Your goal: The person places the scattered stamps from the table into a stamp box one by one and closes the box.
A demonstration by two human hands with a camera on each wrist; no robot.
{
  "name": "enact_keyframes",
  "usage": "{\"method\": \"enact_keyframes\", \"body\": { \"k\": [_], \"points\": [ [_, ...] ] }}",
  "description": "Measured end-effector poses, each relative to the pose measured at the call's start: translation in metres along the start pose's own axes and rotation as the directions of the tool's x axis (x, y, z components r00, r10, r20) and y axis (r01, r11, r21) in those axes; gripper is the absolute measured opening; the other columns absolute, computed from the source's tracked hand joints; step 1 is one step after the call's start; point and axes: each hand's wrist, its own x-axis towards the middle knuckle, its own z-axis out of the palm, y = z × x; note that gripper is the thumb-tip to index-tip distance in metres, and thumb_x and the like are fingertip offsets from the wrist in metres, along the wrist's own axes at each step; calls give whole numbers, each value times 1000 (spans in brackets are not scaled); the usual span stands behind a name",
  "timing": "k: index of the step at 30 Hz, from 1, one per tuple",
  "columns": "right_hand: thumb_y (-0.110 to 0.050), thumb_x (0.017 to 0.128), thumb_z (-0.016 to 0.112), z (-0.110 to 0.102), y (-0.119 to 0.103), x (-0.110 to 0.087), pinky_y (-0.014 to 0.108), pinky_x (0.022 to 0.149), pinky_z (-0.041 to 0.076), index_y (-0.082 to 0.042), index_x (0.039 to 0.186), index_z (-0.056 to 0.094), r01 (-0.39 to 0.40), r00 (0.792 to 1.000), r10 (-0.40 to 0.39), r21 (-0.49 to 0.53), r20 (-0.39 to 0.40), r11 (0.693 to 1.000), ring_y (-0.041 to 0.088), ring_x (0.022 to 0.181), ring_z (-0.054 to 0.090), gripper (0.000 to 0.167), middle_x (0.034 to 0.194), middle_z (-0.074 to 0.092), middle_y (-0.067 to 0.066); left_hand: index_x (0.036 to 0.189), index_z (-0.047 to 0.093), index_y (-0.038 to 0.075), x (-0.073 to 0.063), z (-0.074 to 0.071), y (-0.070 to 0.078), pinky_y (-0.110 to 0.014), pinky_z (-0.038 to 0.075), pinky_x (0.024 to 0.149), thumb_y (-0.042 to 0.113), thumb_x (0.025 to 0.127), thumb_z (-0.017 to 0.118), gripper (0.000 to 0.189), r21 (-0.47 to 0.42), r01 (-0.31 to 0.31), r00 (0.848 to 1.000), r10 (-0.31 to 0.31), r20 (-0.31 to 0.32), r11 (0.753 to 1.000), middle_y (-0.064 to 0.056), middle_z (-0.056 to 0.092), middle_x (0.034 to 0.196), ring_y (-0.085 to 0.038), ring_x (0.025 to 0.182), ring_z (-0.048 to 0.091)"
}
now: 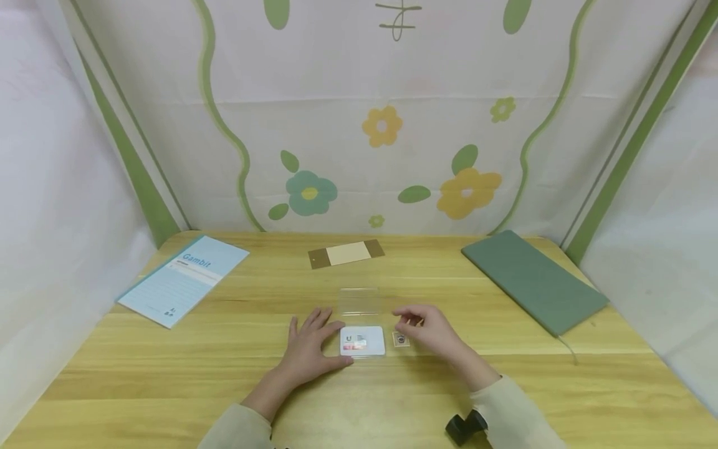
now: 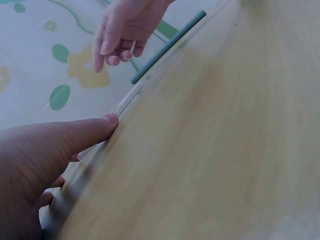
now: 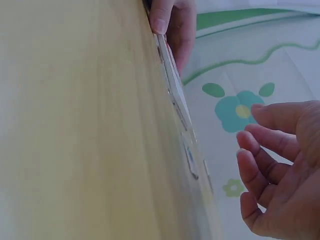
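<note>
A small clear plastic case [image 1: 361, 357] lies on the table with its transparent lid [image 1: 359, 301] folded back. Inside it is a white card [image 1: 374, 340] with a "U" mark and a pink patch. My left hand [image 1: 308, 349] holds the case at its left end, index finger at the back corner and thumb at the front edge. Over a small square printed piece [image 1: 401, 339], just right of the case, hovers my right hand [image 1: 429, 327]. Its fingers are loosely bent, the thumb apart from them, and nothing shows between them in the right wrist view [image 3: 280, 170].
A light blue "Gambit" notebook [image 1: 185, 280] lies at the left. Behind the case is a brown and cream strip [image 1: 346, 254]. To the right lies a green notebook [image 1: 533, 280] with a ribbon. A flowered cloth [image 1: 348, 125] hangs behind the wooden table [image 1: 168, 386].
</note>
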Motion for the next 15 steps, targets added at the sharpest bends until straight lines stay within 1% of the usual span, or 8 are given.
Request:
{"method": "enact_keyframes", "body": {
  "k": [4, 7, 15],
  "points": [
    [-4, 76, 64, -3, 15, -5, 24, 59, 44, 5, 96, 61, 8, 1000, -8, 40, 1, 999, 17, 69, 50, 23, 75, 57, 4, 117, 54, 18, 0, 0, 0, -60, -2, 92, 57, 65, 63, 66, 4, 1, 1000, -1, 7, 1000, -13, 34, 133, -32, 124, 20],
    [-4, 75, 64, -2, 24, -8, 24, 59, 44, 4, 95, 62, -12, 1000, 12, 49, 3, 999, 17, 69, 51, 21, 77, 58, 4, 117, 54, 17, 0, 0, 0, -60, -2, 91, 57, 65, 63, 66, -4, -2, 1000, 2, 5, 1000, -14, 34, 133, -33, 124, 20],
    [-4, 74, 65, 4, 41, -8, 24, 58, 42, -3, 89, 64, -52, 998, 52, -23, -19, 998, 16, 69, 48, 15, 76, 55, 0, 117, 53, 17, 0, 0, 0, -60, -2, 91, 58, 66, 62, 66, 2, -5, 1000, 5, 9, 1000, -14, 33, 133, -32, 124, 20]
  ]
}}
